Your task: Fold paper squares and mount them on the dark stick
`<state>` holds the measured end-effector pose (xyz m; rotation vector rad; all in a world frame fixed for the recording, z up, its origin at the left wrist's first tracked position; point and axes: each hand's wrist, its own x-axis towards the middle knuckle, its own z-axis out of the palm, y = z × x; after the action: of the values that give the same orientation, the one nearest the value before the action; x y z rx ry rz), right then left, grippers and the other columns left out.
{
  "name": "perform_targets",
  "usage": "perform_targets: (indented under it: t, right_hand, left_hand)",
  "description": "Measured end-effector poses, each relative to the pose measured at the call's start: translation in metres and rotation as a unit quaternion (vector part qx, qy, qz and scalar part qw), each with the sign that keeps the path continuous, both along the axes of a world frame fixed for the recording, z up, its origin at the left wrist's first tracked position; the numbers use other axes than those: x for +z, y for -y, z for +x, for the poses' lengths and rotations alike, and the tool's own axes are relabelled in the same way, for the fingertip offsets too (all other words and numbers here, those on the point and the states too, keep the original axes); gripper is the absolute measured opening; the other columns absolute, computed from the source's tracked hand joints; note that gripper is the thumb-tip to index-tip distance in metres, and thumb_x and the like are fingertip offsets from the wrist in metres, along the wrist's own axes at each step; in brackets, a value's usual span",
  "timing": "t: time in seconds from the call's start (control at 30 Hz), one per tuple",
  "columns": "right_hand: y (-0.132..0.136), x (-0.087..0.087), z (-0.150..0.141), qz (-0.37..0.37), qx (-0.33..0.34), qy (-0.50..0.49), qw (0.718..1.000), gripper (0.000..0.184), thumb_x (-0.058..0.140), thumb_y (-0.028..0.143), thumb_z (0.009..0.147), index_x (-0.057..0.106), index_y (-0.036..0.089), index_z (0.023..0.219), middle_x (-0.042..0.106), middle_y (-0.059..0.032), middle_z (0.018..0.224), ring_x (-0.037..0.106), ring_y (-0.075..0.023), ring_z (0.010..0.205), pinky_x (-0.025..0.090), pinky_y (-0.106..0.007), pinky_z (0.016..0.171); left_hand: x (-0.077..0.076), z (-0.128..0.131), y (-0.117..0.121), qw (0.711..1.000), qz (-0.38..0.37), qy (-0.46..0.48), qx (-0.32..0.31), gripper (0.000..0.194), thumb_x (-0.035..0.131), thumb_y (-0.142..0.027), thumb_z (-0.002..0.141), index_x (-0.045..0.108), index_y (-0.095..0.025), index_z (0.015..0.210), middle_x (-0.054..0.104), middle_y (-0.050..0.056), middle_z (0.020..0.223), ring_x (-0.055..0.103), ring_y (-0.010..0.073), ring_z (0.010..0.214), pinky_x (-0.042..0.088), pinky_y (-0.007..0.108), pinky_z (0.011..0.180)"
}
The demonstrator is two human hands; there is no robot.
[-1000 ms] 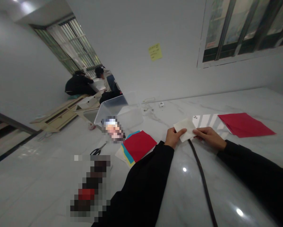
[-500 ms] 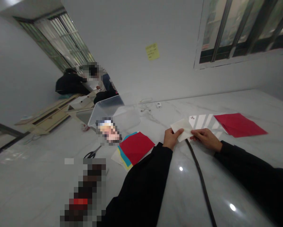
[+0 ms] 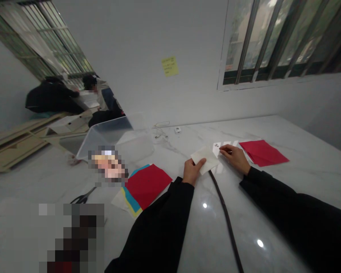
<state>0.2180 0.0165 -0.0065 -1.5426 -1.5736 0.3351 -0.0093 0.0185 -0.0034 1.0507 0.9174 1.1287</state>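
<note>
My left hand (image 3: 193, 170) grips a cream sheet of paper (image 3: 202, 156) between thumb and fingers, tilted up off the table. My right hand (image 3: 235, 158) is just right of the sheet, its thumb and fingertips pinched together; whatever they may hold is too small to make out. Beside those fingertips lies a white piece of paper (image 3: 216, 148) with small dark round marks or bits on it. A thin dark strip (image 3: 225, 218) runs along the table from below the cream sheet toward me.
Left of my left arm lies a stack of coloured sheets, red (image 3: 150, 185) on top. More red paper (image 3: 264, 152) lies at the right. Scissors (image 3: 83, 198), a clear plastic bin (image 3: 102, 132) and a small white block (image 3: 177, 130) are on the marble table (image 3: 272, 197). Two people sit beyond.
My right hand has let go of the cream sheet's right edge and moved slightly away, over to the white paper. The left hand keeps its hold. The view has turned right.
</note>
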Motion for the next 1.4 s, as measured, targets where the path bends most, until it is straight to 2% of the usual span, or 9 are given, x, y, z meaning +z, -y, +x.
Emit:
perform_targets:
  t: [0.2, 0.47, 0.63, 0.73, 0.93, 1.03, 1.2, 1.4]
  right_hand:
    - [-0.039, -0.005, 0.003, -0.011, -0.066, 0.067, 0.996, 0.027, 0.064, 0.040, 0.080, 0.074, 0.019, 0.092, 0.075, -0.0080, 0.082, 0.068, -0.0224, 0.075, 0.050, -0.033, 0.071]
    - [-0.047, -0.017, 0.011, -0.028, -0.069, 0.116, 0.990, 0.029, 0.060, 0.044, 0.081, 0.076, 0.021, 0.085, 0.076, -0.0083, 0.082, 0.069, -0.0259, 0.078, 0.047, -0.033, 0.067]
    - [-0.045, -0.015, 0.009, -0.031, -0.076, 0.118, 0.990, 0.028, 0.059, 0.044, 0.080, 0.075, 0.021, 0.083, 0.076, -0.0089, 0.082, 0.069, -0.0261, 0.077, 0.046, -0.033, 0.066]
    - [-0.039, -0.013, 0.010, -0.025, -0.085, 0.071, 0.994, 0.028, 0.058, 0.044, 0.081, 0.072, 0.019, 0.082, 0.076, -0.0084, 0.081, 0.069, -0.0245, 0.076, 0.047, -0.032, 0.066]
    - [-0.019, -0.014, 0.016, -0.037, -0.049, 0.038, 0.997, 0.027, 0.062, 0.047, 0.079, 0.068, 0.021, 0.076, 0.074, -0.0043, 0.075, 0.068, -0.0215, 0.068, 0.046, -0.029, 0.061]
    - [-0.014, -0.016, 0.018, -0.046, -0.033, 0.027, 0.998, 0.029, 0.062, 0.050, 0.080, 0.069, 0.022, 0.080, 0.074, -0.0041, 0.076, 0.067, -0.0218, 0.068, 0.046, -0.030, 0.061]
    - [-0.014, -0.017, 0.020, -0.054, -0.037, 0.009, 0.998, 0.035, 0.056, 0.054, 0.084, 0.071, 0.022, 0.088, 0.075, -0.0051, 0.078, 0.067, -0.0223, 0.067, 0.046, -0.031, 0.059]
    - [-0.016, -0.016, 0.020, -0.048, -0.034, 0.015, 0.998, 0.038, 0.058, 0.054, 0.082, 0.075, 0.020, 0.086, 0.075, -0.0060, 0.077, 0.068, -0.0231, 0.071, 0.046, -0.031, 0.061]
  left_hand:
    - [0.001, 0.000, 0.003, 1.000, 0.002, -0.001, -0.001, 0.043, 0.081, -0.035, 0.067, 0.073, -0.010, 0.101, 0.072, 0.017, 0.107, 0.069, 0.0273, 0.091, 0.053, 0.040, 0.084]
    - [-0.009, 0.001, 0.006, 1.000, 0.007, -0.009, -0.013, 0.048, 0.081, -0.039, 0.066, 0.073, -0.009, 0.102, 0.073, 0.016, 0.105, 0.069, 0.0247, 0.086, 0.054, 0.036, 0.078]
    - [-0.011, 0.000, 0.006, 1.000, 0.010, -0.015, -0.014, 0.050, 0.081, -0.042, 0.065, 0.073, -0.009, 0.102, 0.073, 0.016, 0.105, 0.069, 0.0242, 0.085, 0.054, 0.035, 0.078]
    - [-0.010, -0.001, 0.006, 1.000, 0.008, -0.013, -0.016, 0.050, 0.081, -0.042, 0.065, 0.073, -0.009, 0.101, 0.073, 0.016, 0.105, 0.069, 0.0245, 0.086, 0.054, 0.036, 0.079]
    - [-0.009, -0.001, 0.007, 1.000, 0.011, -0.024, -0.008, 0.046, 0.081, -0.042, 0.066, 0.073, -0.010, 0.098, 0.073, 0.016, 0.103, 0.069, 0.0251, 0.085, 0.054, 0.036, 0.078]
    - [-0.009, -0.001, 0.007, 1.000, 0.009, -0.023, -0.005, 0.046, 0.081, -0.041, 0.065, 0.073, -0.010, 0.097, 0.074, 0.016, 0.102, 0.069, 0.0252, 0.084, 0.054, 0.036, 0.077]
    - [-0.011, 0.000, 0.007, 1.000, 0.014, -0.017, -0.009, 0.047, 0.081, -0.042, 0.066, 0.073, -0.010, 0.098, 0.073, 0.015, 0.103, 0.069, 0.0252, 0.086, 0.054, 0.036, 0.078]
    - [-0.015, 0.000, 0.004, 0.999, 0.020, -0.027, -0.017, 0.046, 0.081, -0.043, 0.066, 0.073, -0.011, 0.098, 0.073, 0.015, 0.104, 0.068, 0.0257, 0.089, 0.054, 0.037, 0.081]
